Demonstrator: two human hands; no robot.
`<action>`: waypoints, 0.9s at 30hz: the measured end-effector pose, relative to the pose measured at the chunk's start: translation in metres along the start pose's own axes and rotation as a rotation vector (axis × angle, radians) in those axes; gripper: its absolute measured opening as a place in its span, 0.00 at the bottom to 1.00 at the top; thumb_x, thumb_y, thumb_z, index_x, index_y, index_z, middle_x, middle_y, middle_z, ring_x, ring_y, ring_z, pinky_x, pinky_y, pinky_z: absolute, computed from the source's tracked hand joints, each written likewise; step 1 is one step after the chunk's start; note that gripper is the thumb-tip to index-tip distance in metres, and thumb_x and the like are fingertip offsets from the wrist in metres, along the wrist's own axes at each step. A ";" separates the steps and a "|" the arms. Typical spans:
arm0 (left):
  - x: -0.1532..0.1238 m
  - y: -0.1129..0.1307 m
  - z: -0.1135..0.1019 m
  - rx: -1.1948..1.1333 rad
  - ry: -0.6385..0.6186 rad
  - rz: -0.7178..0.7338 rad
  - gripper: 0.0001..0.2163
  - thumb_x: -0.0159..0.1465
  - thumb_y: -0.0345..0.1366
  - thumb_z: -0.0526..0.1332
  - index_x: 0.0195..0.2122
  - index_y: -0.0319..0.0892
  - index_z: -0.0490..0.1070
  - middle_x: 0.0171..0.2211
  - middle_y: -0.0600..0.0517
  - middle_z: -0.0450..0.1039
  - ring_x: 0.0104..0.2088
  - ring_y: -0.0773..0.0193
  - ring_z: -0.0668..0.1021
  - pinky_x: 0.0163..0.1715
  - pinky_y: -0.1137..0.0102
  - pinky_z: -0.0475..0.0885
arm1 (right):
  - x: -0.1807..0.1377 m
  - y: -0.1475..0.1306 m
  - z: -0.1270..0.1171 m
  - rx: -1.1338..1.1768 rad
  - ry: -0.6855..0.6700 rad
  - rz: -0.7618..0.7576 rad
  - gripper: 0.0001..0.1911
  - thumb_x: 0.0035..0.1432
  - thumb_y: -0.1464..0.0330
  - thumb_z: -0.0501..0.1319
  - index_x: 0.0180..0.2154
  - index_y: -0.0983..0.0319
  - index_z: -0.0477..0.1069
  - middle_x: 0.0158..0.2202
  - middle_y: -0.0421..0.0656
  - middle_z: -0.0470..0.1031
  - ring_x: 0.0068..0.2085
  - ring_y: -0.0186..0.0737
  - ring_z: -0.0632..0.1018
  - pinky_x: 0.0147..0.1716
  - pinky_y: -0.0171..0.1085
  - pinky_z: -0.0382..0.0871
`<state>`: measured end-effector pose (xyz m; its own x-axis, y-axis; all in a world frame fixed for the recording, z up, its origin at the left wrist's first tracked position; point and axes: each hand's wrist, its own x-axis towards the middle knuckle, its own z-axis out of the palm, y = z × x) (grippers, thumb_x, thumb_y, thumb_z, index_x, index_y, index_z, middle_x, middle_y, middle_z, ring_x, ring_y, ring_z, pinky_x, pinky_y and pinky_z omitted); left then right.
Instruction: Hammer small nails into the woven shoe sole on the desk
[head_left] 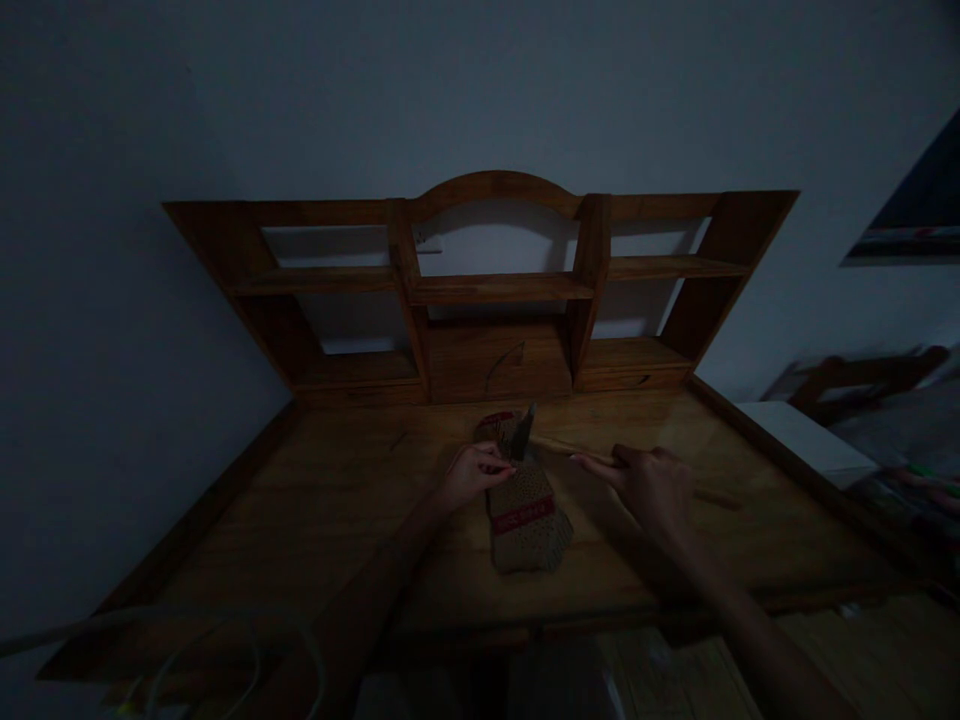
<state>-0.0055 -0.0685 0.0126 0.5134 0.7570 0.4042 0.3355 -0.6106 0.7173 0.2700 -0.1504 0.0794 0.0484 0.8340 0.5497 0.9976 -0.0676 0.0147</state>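
In a dim room, a thin pale cable [150, 612] loops at the near left, by the near edge of a broad yellow-brown wooden desk [315, 510]. Near the desk's middle lies a long brown cardboard stack with dark red printed bands [523, 515], its long axis running near to far. The left hand [474, 475] comes over its left side, thumb and fingertips closed in a pinch; I cannot tell whether anything small is between them. The right hand [656, 485], right of the cardboard, is wrapped around a hammer's slim pale wooden handle [562, 446], which runs leftward and slightly away. Its dark metal head [523, 435] is over the cardboard, just beyond and right of the left fingertips, so the left hand is nearer the head; contact is unclear. Farther back stands a brown wooden shelf unit with an arched top [495, 288], against a grey-blue wall [480, 90].
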 end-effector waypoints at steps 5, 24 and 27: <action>0.000 -0.001 0.000 0.004 -0.009 -0.022 0.12 0.59 0.43 0.62 0.34 0.41 0.79 0.26 0.52 0.67 0.28 0.69 0.69 0.26 0.75 0.63 | -0.002 -0.001 0.004 0.018 -0.039 0.002 0.34 0.55 0.42 0.47 0.23 0.61 0.76 0.18 0.49 0.73 0.23 0.41 0.72 0.24 0.36 0.46; -0.001 -0.002 0.002 0.047 -0.041 -0.020 0.11 0.59 0.42 0.62 0.34 0.41 0.79 0.26 0.52 0.68 0.28 0.69 0.70 0.26 0.76 0.62 | 0.001 -0.005 -0.006 0.008 -0.036 -0.066 0.33 0.55 0.42 0.48 0.21 0.62 0.74 0.17 0.49 0.73 0.23 0.41 0.72 0.24 0.35 0.47; 0.000 0.000 0.001 0.050 -0.047 -0.008 0.11 0.59 0.43 0.62 0.33 0.41 0.79 0.27 0.52 0.68 0.28 0.70 0.69 0.26 0.76 0.62 | -0.001 -0.004 -0.003 0.012 -0.004 -0.049 0.34 0.56 0.43 0.47 0.21 0.62 0.74 0.17 0.48 0.72 0.23 0.41 0.71 0.24 0.35 0.46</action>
<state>-0.0052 -0.0686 0.0117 0.5463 0.7511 0.3707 0.3780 -0.6160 0.6911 0.2655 -0.1524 0.0811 -0.0006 0.8383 0.5452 0.9993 -0.0200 0.0319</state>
